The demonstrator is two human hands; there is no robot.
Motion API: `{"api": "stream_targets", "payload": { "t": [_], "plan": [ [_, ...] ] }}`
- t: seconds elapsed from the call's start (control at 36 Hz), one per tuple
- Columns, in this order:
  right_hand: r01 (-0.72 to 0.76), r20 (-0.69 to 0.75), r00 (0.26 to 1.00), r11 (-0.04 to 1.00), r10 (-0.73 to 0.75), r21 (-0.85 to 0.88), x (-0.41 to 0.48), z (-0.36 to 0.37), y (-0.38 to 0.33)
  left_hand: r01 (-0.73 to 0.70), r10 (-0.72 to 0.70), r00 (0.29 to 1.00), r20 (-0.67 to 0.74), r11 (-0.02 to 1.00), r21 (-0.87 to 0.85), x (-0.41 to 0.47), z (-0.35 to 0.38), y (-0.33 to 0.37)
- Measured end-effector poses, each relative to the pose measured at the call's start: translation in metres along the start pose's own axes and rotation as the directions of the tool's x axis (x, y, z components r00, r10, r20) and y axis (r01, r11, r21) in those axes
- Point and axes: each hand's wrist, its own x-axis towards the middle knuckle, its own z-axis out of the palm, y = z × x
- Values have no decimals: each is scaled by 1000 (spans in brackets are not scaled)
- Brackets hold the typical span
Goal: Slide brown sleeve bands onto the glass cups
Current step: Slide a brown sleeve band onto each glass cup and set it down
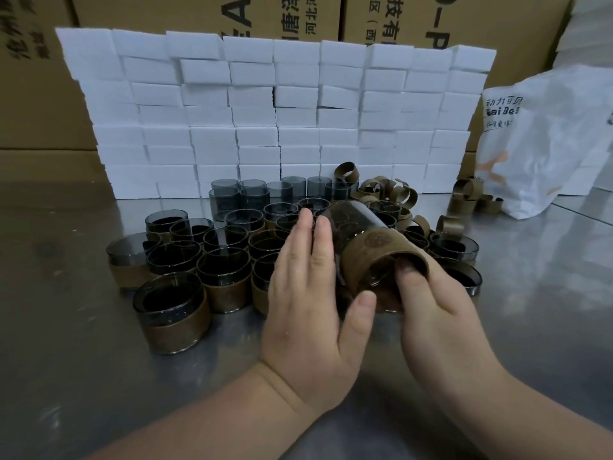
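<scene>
- From my remote seat, I take the wall of white boxes across the back as my landmark. It stands on a metal table.
- In front of the wall, right of its middle and closest to me, both hands hold one glass cup off the table. It is tilted on its side, with one end pointing toward the wall.
- A brown sleeve band wraps the end of that cup farthest from the wall. The smoky glass beyond the band is bare.
- The left hand lies flat against the cup's left side, fingers straight and close together, pointing toward the wall. Its thumb reaches under the banded end.
- The right hand grips the banded end, with its thumb tucked inside the band's near rim. The other fingers are hidden underneath, so I cannot tell how they lie.
- Left of the hands, further out from the wall, upright cups already wearing bands stand packed together.
- Just against the wall's foot stands a row of bare cups.
- At the wall's right foot lies a heap of loose bands.
- A white printed bag slumps past the wall's right end.
- Cardboard cartons rise behind the wall.
</scene>
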Motion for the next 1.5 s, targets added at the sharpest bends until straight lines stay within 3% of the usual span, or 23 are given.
{"api": "stream_targets", "payload": {
  "t": [0.31,0.5,1.06,1.5],
  "plan": [
    [-14,123,992,986,-6,166,3,-6,-4,11,-24,997,-78,986,-168,2,1,-3],
    [-91,155,986,981,64,170,8,-9,0,43,-48,998,-44,991,-123,5,-1,-3],
    [-123,49,992,982,117,143,14,-13,-3,76,-79,995,-54,996,-49,11,-5,-6],
    [-87,66,995,979,77,182,15,-14,-4,55,-72,992,-108,987,-152,9,-2,-10]
  ]
}}
